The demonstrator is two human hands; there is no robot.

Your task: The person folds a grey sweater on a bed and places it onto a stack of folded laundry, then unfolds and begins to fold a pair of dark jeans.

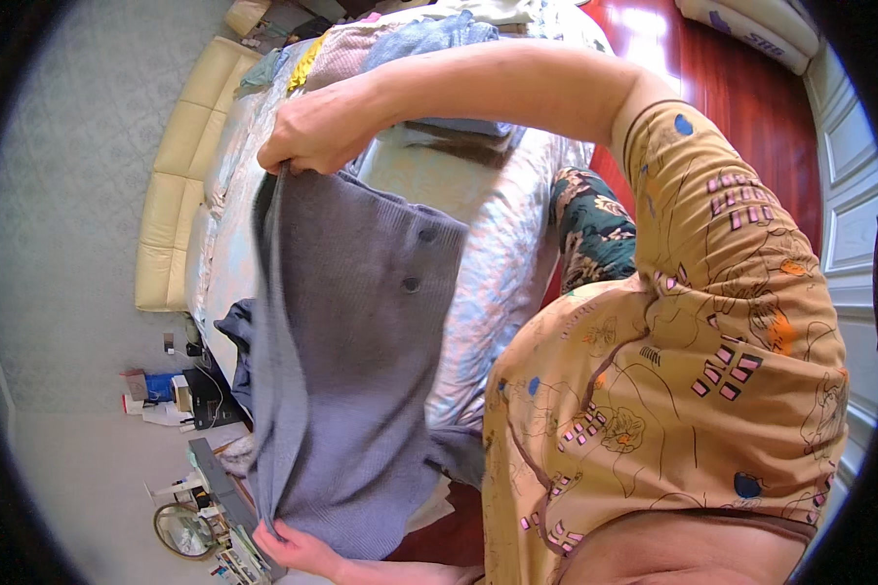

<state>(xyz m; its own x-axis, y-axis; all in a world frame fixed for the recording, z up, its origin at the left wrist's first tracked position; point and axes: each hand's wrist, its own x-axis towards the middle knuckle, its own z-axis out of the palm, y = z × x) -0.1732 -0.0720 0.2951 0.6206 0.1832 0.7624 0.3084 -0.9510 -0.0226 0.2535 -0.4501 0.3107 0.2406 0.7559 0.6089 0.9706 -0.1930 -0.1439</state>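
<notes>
A grey knit cardigan (351, 322) hangs stretched between my two hands, with round dark buttons near its ribbed edge. My right hand (317, 136), at the top of the picture, is closed in a fist round one end of it. At the bottom, my left hand (298, 548) pinches the other end's corner between its fingers; some of those fingers are hidden by the cloth. The cardigan is doubled over along its left side, where layers overlap. It is held in front of the bed (502, 263), covering part of the patterned bedding.
Several folded clothes (400, 44) lie at the bed's far end, blue, pinkish and yellow. A cream padded headboard (171, 214) borders the bed. Dark cloth (239, 341) sits behind the cardigan. A dresser with a round mirror (183, 531) stands lower left. Red wooden floor (751, 117) shows upper right.
</notes>
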